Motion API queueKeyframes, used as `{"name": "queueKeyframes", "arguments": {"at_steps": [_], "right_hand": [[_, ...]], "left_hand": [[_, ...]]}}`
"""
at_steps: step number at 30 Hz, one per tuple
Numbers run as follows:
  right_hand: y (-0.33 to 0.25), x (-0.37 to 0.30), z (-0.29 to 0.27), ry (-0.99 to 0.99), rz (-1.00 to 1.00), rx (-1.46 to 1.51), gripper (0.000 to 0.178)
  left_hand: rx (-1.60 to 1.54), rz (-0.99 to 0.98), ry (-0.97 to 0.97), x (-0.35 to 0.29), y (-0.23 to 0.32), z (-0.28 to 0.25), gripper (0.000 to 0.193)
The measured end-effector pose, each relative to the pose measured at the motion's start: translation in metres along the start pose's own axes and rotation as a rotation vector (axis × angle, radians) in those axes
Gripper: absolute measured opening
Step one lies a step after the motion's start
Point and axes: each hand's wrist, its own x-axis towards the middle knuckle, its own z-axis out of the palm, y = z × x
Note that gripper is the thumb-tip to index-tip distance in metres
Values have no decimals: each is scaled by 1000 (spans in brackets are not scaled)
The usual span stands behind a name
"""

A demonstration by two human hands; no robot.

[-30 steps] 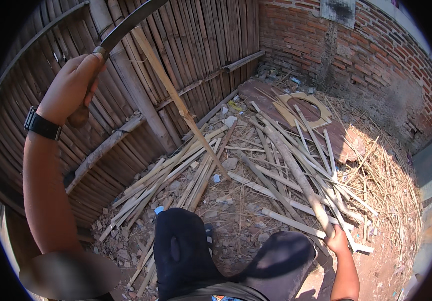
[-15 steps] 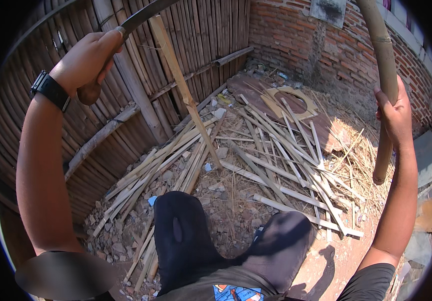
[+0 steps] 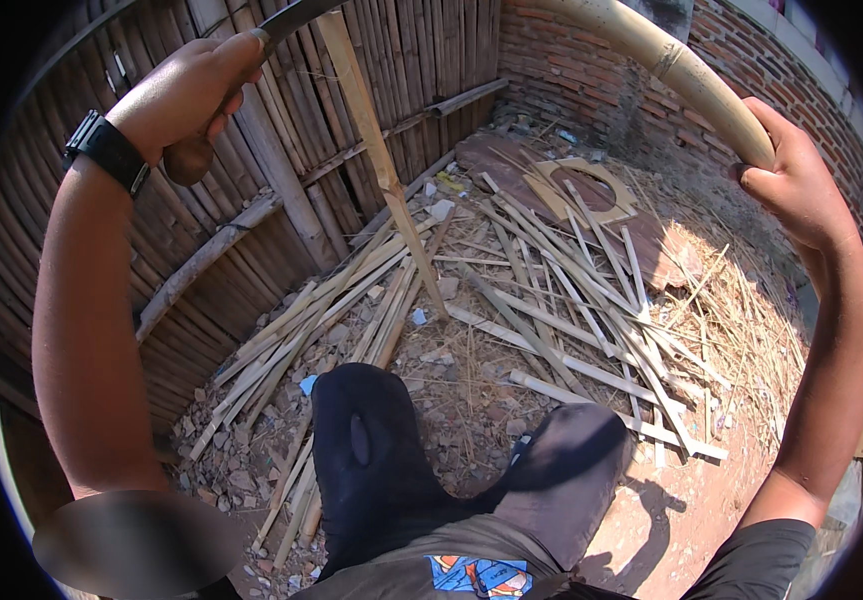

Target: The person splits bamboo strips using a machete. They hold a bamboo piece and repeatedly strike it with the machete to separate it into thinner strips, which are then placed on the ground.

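Observation:
My left hand point(image 3: 181, 105), raised at the upper left, is closed around the wooden handle point(image 3: 189, 162) of a machete. The dark machete blade point(image 3: 296, 18) reaches right and runs out of the top edge. Its blade lies over or beside the top of a long split bamboo strip point(image 3: 361, 110), which stands slanted with its lower end on the rubble; contact there cannot be told. My right hand point(image 3: 796, 180), at the upper right, grips the end of a thick bamboo pole point(image 3: 686, 70). The pole slopes up and left out of view.
Split bamboo strips point(image 3: 591, 300) lie in loose piles on rubble ahead of my knees. A flat board with a round hole point(image 3: 586, 190) lies farther back. A bamboo fence point(image 3: 416, 70) rises at the left and a brick wall point(image 3: 571, 60) at the back and right.
The bamboo pole has swung from near upright to a slant across the top, toward the machete, as my right hand turned. My left hand has shifted slightly right and up.

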Motion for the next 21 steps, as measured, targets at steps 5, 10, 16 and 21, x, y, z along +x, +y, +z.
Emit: {"name": "queueKeyframes", "arguments": {"at_steps": [5, 10, 16, 21], "right_hand": [[-7, -1, -13, 173, 116, 110, 50], [-8, 4, -7, 316, 166, 171, 61], [-21, -10, 21, -161, 262, 48, 50], [-15, -12, 21, -105, 190, 9, 41]], "left_hand": [[2, 57, -27, 3, 6, 4, 45], [20, 43, 3, 3, 15, 16, 44], [211, 87, 36, 7, 2, -10, 43], [143, 90, -15, 2, 1, 2, 43]]}}
